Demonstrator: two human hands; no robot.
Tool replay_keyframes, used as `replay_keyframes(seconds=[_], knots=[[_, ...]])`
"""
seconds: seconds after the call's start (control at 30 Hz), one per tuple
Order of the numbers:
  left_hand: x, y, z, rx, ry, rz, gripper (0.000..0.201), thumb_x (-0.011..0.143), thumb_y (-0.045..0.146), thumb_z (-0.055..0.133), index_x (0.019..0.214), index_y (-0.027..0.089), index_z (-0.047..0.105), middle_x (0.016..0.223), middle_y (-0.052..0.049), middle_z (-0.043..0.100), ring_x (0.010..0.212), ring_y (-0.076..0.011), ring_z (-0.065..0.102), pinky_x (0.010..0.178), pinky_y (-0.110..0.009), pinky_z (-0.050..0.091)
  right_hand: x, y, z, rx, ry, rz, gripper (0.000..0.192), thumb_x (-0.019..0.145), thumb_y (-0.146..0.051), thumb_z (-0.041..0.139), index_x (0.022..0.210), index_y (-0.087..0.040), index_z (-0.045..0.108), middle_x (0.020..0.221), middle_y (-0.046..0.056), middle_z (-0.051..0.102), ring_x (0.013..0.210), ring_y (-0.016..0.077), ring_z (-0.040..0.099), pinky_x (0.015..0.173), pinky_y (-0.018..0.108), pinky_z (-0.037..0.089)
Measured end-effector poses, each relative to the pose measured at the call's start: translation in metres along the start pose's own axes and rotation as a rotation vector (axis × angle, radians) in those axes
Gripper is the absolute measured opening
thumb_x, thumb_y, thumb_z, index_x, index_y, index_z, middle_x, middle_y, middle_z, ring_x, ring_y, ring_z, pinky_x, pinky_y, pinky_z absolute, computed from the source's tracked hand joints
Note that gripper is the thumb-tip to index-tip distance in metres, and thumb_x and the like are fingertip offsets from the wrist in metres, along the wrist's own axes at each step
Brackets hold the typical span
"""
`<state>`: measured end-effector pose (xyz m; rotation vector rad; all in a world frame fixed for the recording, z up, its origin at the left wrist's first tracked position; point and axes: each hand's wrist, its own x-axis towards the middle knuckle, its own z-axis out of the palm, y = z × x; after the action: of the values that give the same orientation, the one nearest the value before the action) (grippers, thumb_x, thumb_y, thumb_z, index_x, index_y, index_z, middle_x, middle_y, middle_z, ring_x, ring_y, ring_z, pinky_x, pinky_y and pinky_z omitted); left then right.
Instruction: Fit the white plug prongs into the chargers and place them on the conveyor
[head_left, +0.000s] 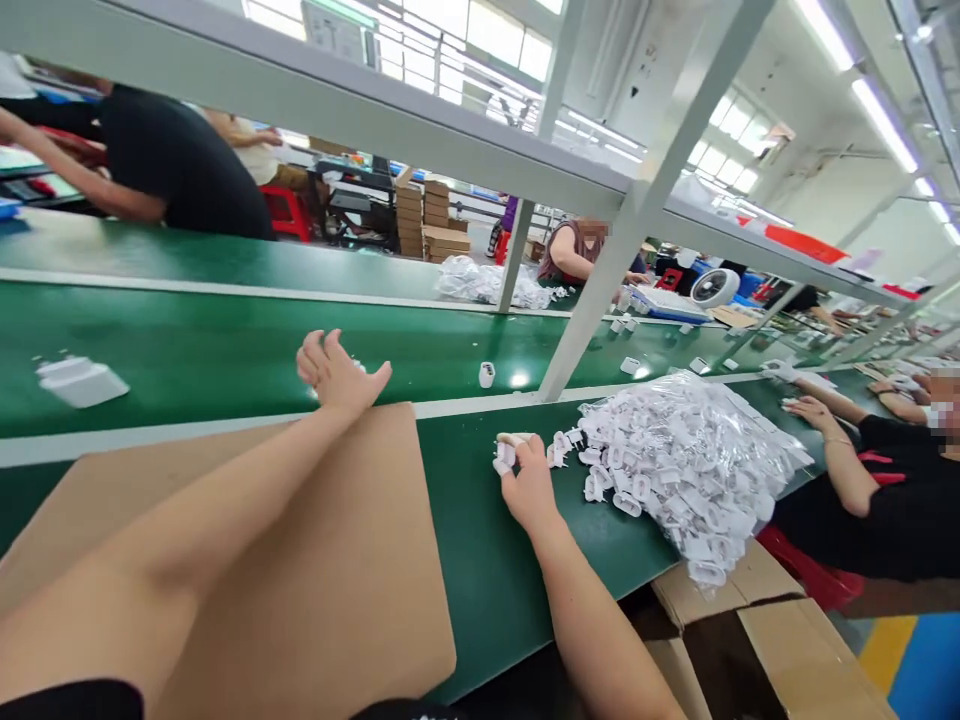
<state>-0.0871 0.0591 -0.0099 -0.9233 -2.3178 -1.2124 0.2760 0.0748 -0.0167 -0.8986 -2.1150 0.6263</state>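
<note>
My left hand [339,378] reaches out over the green conveyor belt [225,335], its fingers spread and thumb out. A small white piece shows partly behind it, mostly covered by the hand. My right hand [531,485] is closed round a white plug housing [505,457] with metal pins, just above the green work surface [487,560]. Right of that hand lies a large clear plastic bag [697,450], spilling many white plug housings. On the belt, a white charger [82,381] lies at the left and another white charger [487,375] stands near the middle.
A brown cardboard sheet [337,570] covers the bench under my left arm. An open carton [795,650] stands below the bench edge at the right. A grey metal post [600,290] rises beside the belt. Co-workers sit at the right and across the line.
</note>
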Motion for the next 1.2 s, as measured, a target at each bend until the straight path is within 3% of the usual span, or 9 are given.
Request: replay_keyframes(seconds=[0.03, 0.17, 0.33, 0.5, 0.63, 0.8, 0.97, 1.1, 1.2], knots=[[-0.003, 0.011, 0.008, -0.024, -0.033, 0.087, 0.076, 0.080, 0.054, 0.075, 0.140, 0.016, 0.051, 0.152, -0.019, 0.047, 0.141, -0.0435, 0.040, 0.115, -0.057, 0.035, -0.001, -0.001, 0.002, 0.017, -0.027, -0.004, 0.042, 0.092, -0.012, 0.057, 0.131, -0.022, 0.070, 0.124, 0.012, 0.064, 0.112, 0.0253, 0.066, 0.103, 0.040, 0.056], [-0.018, 0.071, 0.050, -0.053, -0.402, 0.299, 0.050, 0.087, 0.059, 0.068, 0.116, 0.018, 0.067, 0.129, -0.016, 0.066, 0.133, -0.0393, 0.050, 0.114, -0.048, 0.039, -0.004, 0.001, 0.009, 0.054, -0.092, 0.045, 0.044, 0.095, -0.012, 0.053, 0.133, -0.022, 0.071, 0.122, 0.012, 0.071, 0.118, 0.0267, 0.066, 0.106, 0.044, 0.054], [-0.038, 0.134, 0.091, 0.016, -0.652, 0.087, 0.085, 0.078, 0.061, 0.084, 0.137, 0.006, 0.058, 0.142, -0.029, 0.057, 0.135, -0.0450, 0.050, 0.112, -0.048, 0.042, -0.002, 0.005, 0.016, 0.315, 0.000, 0.097, 0.028, 0.095, -0.024, 0.060, 0.119, -0.021, 0.075, 0.117, 0.011, 0.074, 0.107, 0.0246, 0.070, 0.098, 0.041, 0.058], [-0.039, 0.147, 0.097, -0.075, -0.731, 0.064, 0.045, 0.098, 0.029, 0.063, 0.139, 0.011, 0.061, 0.138, -0.022, 0.065, 0.131, -0.0342, 0.059, 0.111, -0.041, 0.045, 0.007, -0.004, 0.015, 0.792, 0.026, 0.466, 0.045, 0.074, -0.043, 0.089, 0.110, -0.019, 0.074, 0.103, 0.008, 0.077, 0.092, 0.0230, 0.074, 0.085, 0.037, 0.061], [-0.041, 0.127, 0.063, -0.193, -0.793, 0.152, 0.061, 0.096, 0.023, 0.065, 0.154, 0.014, 0.052, 0.140, -0.014, 0.067, 0.131, -0.0283, 0.061, 0.115, -0.035, 0.044, 0.011, -0.015, 0.003, 1.066, -0.004, 0.614, 0.053, 0.058, -0.040, 0.098, 0.103, -0.020, 0.077, 0.106, 0.007, 0.078, 0.093, 0.0209, 0.073, 0.077, 0.030, 0.059], [-0.077, 0.070, -0.028, -0.378, -0.900, 0.353, 0.065, 0.091, 0.032, 0.071, 0.153, 0.022, 0.053, 0.130, -0.007, 0.072, 0.119, -0.0275, 0.067, 0.107, -0.037, 0.051, 0.011, -0.023, -0.004, 1.143, -0.032, 0.670, 0.045, 0.054, -0.039, 0.099, 0.091, -0.022, 0.081, 0.105, 0.004, 0.078, 0.084, 0.0157, 0.068, 0.067, 0.025, 0.055], [-0.134, 0.024, -0.110, -0.460, -0.991, 0.401, 0.059, 0.097, 0.034, 0.063, 0.154, 0.022, 0.050, 0.131, -0.010, 0.070, 0.121, -0.0290, 0.065, 0.108, -0.042, 0.050, 0.005, -0.037, 0.003, 0.970, -0.134, 0.548, 0.048, 0.056, -0.038, 0.098, 0.099, -0.023, 0.082, 0.105, 0.005, 0.079, 0.092, 0.0207, 0.070, 0.083, 0.035, 0.059], [-0.160, 0.007, -0.132, -0.575, -0.894, 0.269, 0.089, 0.081, 0.045, 0.087, 0.156, 0.021, 0.045, 0.149, -0.016, 0.057, 0.134, -0.0327, 0.056, 0.113, -0.044, 0.047, -0.003, -0.064, 0.012, 0.656, -0.267, 0.333, 0.038, 0.075, -0.042, 0.089, 0.107, -0.023, 0.081, 0.104, 0.006, 0.078, 0.094, 0.0231, 0.071, 0.092, 0.042, 0.059], [-0.162, -0.002, -0.133, -0.646, -0.831, 0.245, 0.054, 0.083, 0.048, 0.086, 0.125, 0.019, 0.069, 0.123, -0.012, 0.069, 0.116, -0.0303, 0.063, 0.102, -0.042, 0.051, -0.008, -0.086, 0.018, 0.381, -0.336, 0.029, 0.024, 0.089, -0.033, 0.074, 0.112, -0.025, 0.079, 0.108, 0.006, 0.077, 0.095, 0.0229, 0.071, 0.093, 0.041, 0.058]])
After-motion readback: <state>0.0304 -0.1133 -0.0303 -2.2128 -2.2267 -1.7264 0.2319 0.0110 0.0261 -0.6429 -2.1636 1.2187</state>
